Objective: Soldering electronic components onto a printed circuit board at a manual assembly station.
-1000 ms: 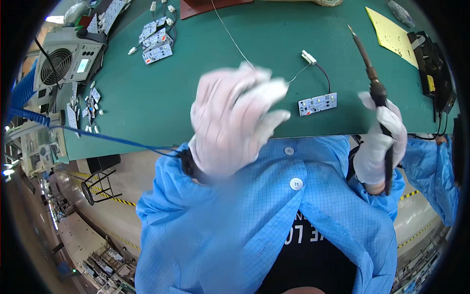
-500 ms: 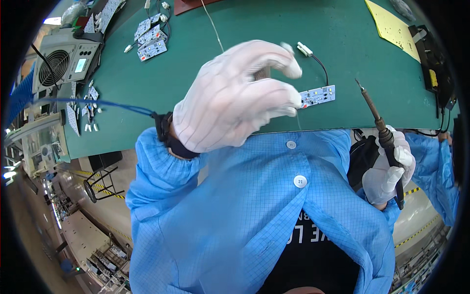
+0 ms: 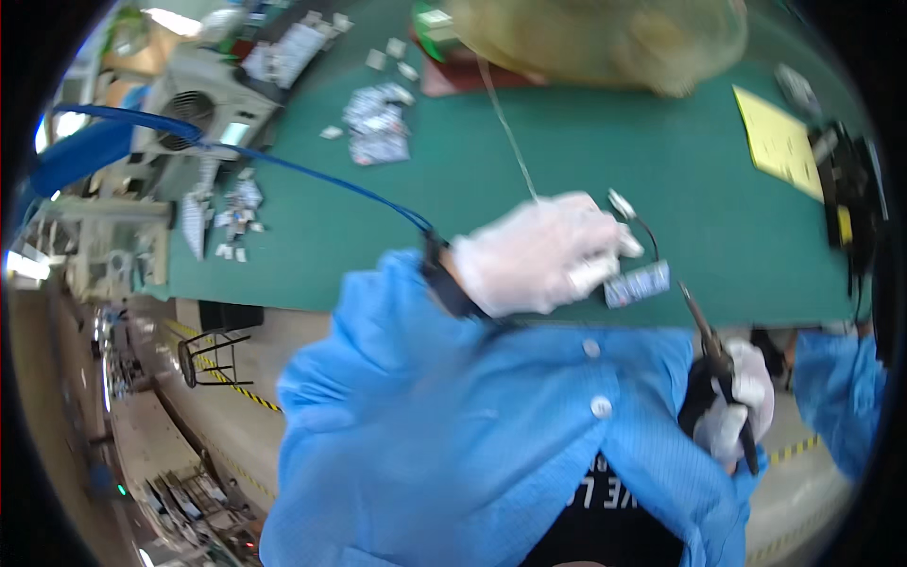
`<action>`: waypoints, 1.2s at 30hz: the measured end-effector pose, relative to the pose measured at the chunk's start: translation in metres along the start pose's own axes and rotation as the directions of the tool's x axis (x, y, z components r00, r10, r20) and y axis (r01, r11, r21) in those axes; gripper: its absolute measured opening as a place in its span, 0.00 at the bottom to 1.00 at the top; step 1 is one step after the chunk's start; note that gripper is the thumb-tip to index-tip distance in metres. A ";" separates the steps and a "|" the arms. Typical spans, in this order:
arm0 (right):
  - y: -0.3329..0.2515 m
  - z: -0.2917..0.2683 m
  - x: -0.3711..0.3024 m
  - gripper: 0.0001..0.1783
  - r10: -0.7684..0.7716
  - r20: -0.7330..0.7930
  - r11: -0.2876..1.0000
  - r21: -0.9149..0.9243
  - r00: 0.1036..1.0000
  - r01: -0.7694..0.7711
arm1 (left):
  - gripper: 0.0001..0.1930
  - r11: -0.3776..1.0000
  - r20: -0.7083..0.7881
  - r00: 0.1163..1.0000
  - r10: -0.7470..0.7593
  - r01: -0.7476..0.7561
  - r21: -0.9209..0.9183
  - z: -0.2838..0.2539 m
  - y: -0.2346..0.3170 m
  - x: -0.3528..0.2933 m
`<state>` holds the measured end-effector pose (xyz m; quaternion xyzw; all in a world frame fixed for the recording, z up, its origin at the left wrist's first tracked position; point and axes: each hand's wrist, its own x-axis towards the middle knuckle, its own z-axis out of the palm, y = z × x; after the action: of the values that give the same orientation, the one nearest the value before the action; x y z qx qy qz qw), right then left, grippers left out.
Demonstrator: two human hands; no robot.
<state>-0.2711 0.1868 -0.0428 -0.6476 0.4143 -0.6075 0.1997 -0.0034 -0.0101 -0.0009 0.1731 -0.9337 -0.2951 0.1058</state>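
one soldering iron [image 3: 716, 359] in r hand [image 3: 749, 389], l hand [image 3: 543, 255] nr pcb [image 3: 639, 284]

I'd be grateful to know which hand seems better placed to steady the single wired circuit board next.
The left hand, probably: it is right beside the wired circuit board, while the right hand grips the soldering iron.

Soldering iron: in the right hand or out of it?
In it: the right hand's gloved fingers wrap the dark handle of the soldering iron, whose tip shows apart from the circuit board.
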 end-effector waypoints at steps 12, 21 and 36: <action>-0.009 0.003 0.006 0.18 0.022 -0.101 1.000 -0.003 0.995 -0.022 | 0.06 0.988 -0.369 0.920 0.133 -0.095 0.119 -0.010 0.018 -0.019; -0.009 -0.019 -0.013 0.20 0.051 -0.098 0.998 -0.034 0.994 -0.054 | 0.06 0.973 -0.091 0.981 0.169 -0.181 -0.144 -0.001 0.014 0.007; -0.022 -0.017 0.025 0.15 -0.092 0.429 0.976 -0.143 0.899 0.167 | 0.10 0.956 0.012 0.990 0.138 -0.130 -0.262 -0.005 -0.006 0.007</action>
<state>-0.2824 0.1842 -0.0072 -0.8042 0.3695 -0.4271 0.1852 -0.0066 -0.0197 0.0004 0.0897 -0.8978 -0.4101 0.1331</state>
